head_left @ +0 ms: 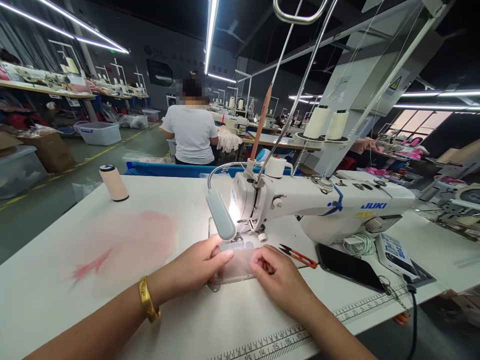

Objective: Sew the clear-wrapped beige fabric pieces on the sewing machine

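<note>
One sheer fabric (238,267) on plate of sewing machine (296,197), between both hands, about equally near each; long axis apparently left to right, far edge just short of needle area. Left hand (210,262): thumb over left end, grip beneath impossible to tell. Right hand (276,276): fingers curled, pinching right end. Beyond, on counter (180,325): snips (305,259), phone (348,266).

Tube lights (211,37) shine beneath a dark ceiling (168,15), and a lamp (220,215) casts white glare on the sewing machine (307,200).
</note>
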The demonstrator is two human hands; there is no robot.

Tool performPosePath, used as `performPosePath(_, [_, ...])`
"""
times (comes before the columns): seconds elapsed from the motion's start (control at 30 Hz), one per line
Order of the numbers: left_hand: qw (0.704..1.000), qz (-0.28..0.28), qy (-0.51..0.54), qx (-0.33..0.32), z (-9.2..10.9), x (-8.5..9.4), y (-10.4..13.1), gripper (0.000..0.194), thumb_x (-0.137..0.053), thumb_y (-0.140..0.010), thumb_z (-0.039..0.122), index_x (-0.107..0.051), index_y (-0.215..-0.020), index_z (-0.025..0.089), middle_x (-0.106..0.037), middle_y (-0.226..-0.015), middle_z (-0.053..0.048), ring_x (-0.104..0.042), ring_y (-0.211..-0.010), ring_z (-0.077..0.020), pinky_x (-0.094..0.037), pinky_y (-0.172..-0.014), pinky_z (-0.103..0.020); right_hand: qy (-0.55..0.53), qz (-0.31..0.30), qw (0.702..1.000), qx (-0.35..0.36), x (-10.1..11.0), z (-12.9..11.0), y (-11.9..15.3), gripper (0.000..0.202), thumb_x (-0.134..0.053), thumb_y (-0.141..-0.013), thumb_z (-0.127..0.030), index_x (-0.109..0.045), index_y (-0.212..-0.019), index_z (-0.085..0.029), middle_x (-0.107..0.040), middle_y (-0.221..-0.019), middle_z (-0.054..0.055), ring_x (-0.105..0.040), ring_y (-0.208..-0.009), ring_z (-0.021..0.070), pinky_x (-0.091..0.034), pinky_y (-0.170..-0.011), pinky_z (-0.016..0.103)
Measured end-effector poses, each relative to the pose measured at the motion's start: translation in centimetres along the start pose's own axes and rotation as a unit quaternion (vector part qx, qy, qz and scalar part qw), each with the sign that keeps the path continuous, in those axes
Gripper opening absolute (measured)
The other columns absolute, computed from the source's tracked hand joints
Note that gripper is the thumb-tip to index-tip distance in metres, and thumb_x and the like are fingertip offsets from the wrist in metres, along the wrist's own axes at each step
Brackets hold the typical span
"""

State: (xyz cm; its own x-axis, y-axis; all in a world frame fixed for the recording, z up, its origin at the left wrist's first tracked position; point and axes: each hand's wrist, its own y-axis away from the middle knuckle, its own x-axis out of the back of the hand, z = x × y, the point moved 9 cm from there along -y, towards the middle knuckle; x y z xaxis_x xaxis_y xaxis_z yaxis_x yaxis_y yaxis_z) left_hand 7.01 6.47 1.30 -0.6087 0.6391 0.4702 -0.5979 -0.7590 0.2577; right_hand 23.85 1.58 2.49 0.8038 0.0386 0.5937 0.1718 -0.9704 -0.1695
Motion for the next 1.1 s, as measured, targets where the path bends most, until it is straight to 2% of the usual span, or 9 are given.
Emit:
performPosePath(0.1, [0.999, -0.014, -0.007, -0.045, 0.7, -0.9, 0.3, 0.053, -0.036, -0.104, 0.067, -0.057, -0.09, 0.021, -0.064, -0.083, -0.001, -0.062, -0.078, -0.0205, -0.049, -0.074, -0.032, -0.124, -0.095, 0.987, 0.046, -1.3, -1.9, 1.1, 0.021, -0.065, -0.103, -0.04, -0.069, -0.089, -0.024, -0.066, -0.089, 0.001, -0.061, -0.086, 0.0203, -0.046, -0.078, 0.031])
performPosePath(0.2, [0.991, -0.035, -0.027, -0.13, 3.8, -2.0, 1.8, 0.066, -0.028, -0.107, 0.069, -0.061, -0.078, 0.02, -0.066, -0.087, -0.003, -0.063, -0.087, -0.0217, -0.05, -0.086, -0.034, -0.239, -0.1, 0.966, 0.022, -1.1, -1.9, 1.3, 0.034, -0.066, -0.103, -0.056, -0.072, -0.121, -0.028, -0.07, -0.118, 0.006, -0.064, -0.105, 0.0232, -0.049, -0.096, 0.037])
performPosePath(0.3, [0.977, -0.139, 0.019, -0.162, 6.4, -4.0, 4.1, 0.074, -0.029, -0.106, 0.077, -0.068, -0.076, 0.021, -0.074, -0.094, -0.005, -0.069, -0.097, -0.0233, -0.051, -0.098, -0.034, -0.28, -0.159, 0.946, 0.019, -2.2, -2.2, 1.3, 0.069, -0.07, -0.096, -0.07, -0.058, -0.151, -0.032, -0.058, -0.148, 0.011, -0.057, -0.131, 0.0288, -0.042, -0.115, 0.045])
performPosePath(0.47, [0.953, -0.266, 0.116, -0.085, 6.0, -4.6, 6.0, 0.076, -0.051, -0.089, 0.091, -0.071, -0.076, 0.02, -0.076, -0.079, -0.007, -0.07, -0.076, -0.0213, -0.055, -0.078, -0.031, -0.322, -0.356, 0.874, -0.071, -5.5, -0.8, 2.0, 0.067, -0.093, -0.069, -0.069, -0.072, -0.109, -0.02, -0.064, -0.087, 0.0, -0.06, -0.08, 0.0166, -0.051, -0.079, 0.031])
performPosePath(0.57, [0.974, -0.206, 0.039, -0.081, 4.0, -2.7, 3.9, 0.065, -0.056, -0.096, 0.079, -0.07, -0.075, 0.018, -0.071, -0.075, -0.004, -0.062, -0.07, -0.017, -0.049, -0.069, -0.026, -0.255, -0.313, 0.911, -0.089, -4.0, 1.1, 0.2, 0.053, -0.094, -0.069, -0.061, -0.065, -0.082, -0.018, -0.056, -0.076, -0.004, -0.049, -0.07, 0.0124, -0.043, -0.069, 0.025])
performPosePath(0.7, [0.985, -0.101, -0.114, -0.083, 1.9, -0.9, 0.9, 0.053, -0.05, -0.101, 0.06, -0.066, -0.072, 0.019, -0.064, -0.076, -0.003, -0.055, -0.069, -0.0169, -0.041, -0.065, -0.028, -0.142, -0.182, 0.972, -0.055, -1.2, 2.1, -2.6, 0.028, -0.083, -0.083, -0.04, -0.065, -0.081, -0.019, -0.056, -0.086, -0.002, -0.049, -0.081, 0.0154, -0.037, -0.071, 0.025])
performPosePath(0.87, [0.964, 0.117, -0.192, -0.145, 3.5, 1.7, 1.0, 0.049, -0.046, -0.097, 0.057, -0.049, -0.065, 0.021, -0.06, -0.079, -0.005, -0.055, -0.076, -0.0218, -0.04, -0.068, -0.032, -0.121, -0.08, 0.987, -0.065, -1.3, 3.1, -3.3, 0.017, -0.071, -0.093, -0.033, -0.062, -0.086, -0.02, -0.052, -0.082, -0.003, -0.047, -0.076, 0.0152, -0.037, -0.07, 0.027])
performPosePath(1.0, [1.0, 0.02, -0.014, -0.004, 0.0, 0.1, -0.2, 0.06, -0.035, -0.1, 0.071, -0.053, -0.072, 0.021, -0.063, -0.067, -0.002, -0.059, -0.062, -0.0194, -0.043, -0.06, -0.03, -0.175, -0.101, 0.979, -0.035, -2.3, 2.2, -2.1, 0.028, -0.071, -0.096, -0.048, -0.064, -0.095, -0.021, -0.062, -0.081, -0.002, -0.059, -0.073, 0.0165, -0.047, -0.07, 0.029])
performPosePath(1.1, [0.996, 0.015, 0.063, 0.055, -2.2, 0.2, -1.3, 0.061, -0.037, -0.095, 0.075, -0.06, -0.08, 0.02, -0.065, -0.068, -0.003, -0.058, -0.056, -0.0187, -0.045, -0.055, -0.03, -0.327, -0.18, 0.927, 0.023, -2.8, 0.5, -0.8, 0.045, -0.07, -0.096, -0.065, -0.065, -0.11, -0.022, -0.071, -0.087, 0.001, -0.069, -0.067, 0.017, -0.055, -0.068, 0.032])
